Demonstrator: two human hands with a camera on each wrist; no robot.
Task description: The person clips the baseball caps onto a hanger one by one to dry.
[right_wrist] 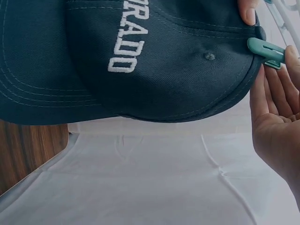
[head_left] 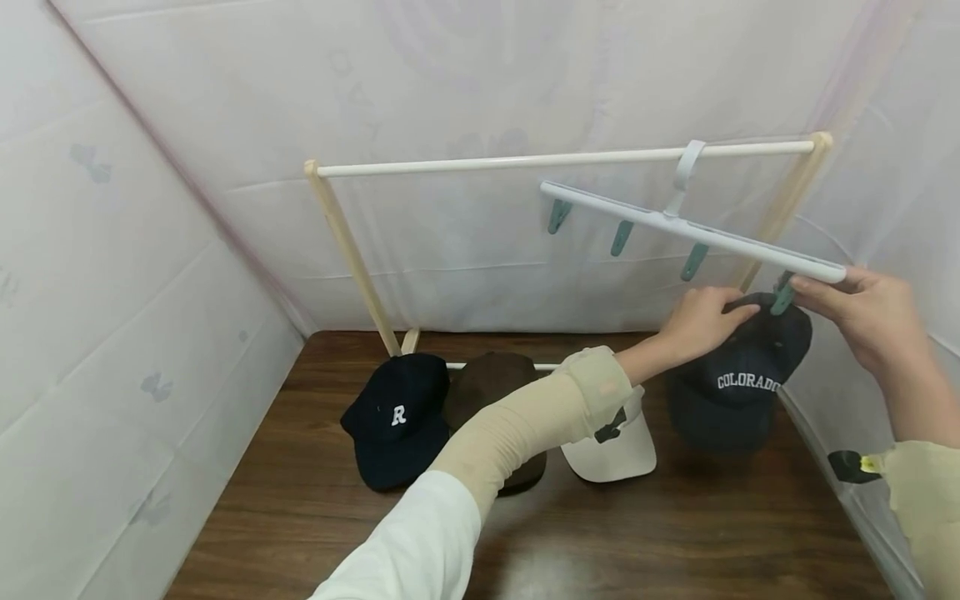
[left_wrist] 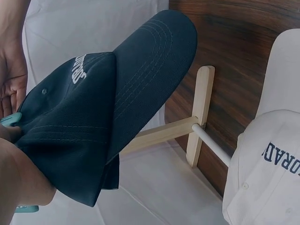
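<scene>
A dark navy cap (head_left: 738, 408) with white COLORADO lettering hangs brim down under the right end of a pale clip hanger (head_left: 738, 240). My left hand (head_left: 699, 327) pinches the top of its crown. My right hand (head_left: 873, 321) pinches the green end clip (head_left: 782, 298) between thumb and fingers. In the right wrist view that green clip (right_wrist: 267, 50) sits over the crown's edge, beside a left fingertip. The hanger hooks over a white rod (head_left: 495, 163) and tilts down to the right. Its other green clips, such as the leftmost clip (head_left: 558, 217), hold nothing.
On the wooden table (head_left: 675, 533) lie a black cap (head_left: 397, 417) with an R, a brown cap (head_left: 487, 379) partly behind my left arm, and a white cap (head_left: 618, 450). The rack's wooden posts, like the left post (head_left: 352, 258), stand near a white sheet wall (head_left: 465, 83).
</scene>
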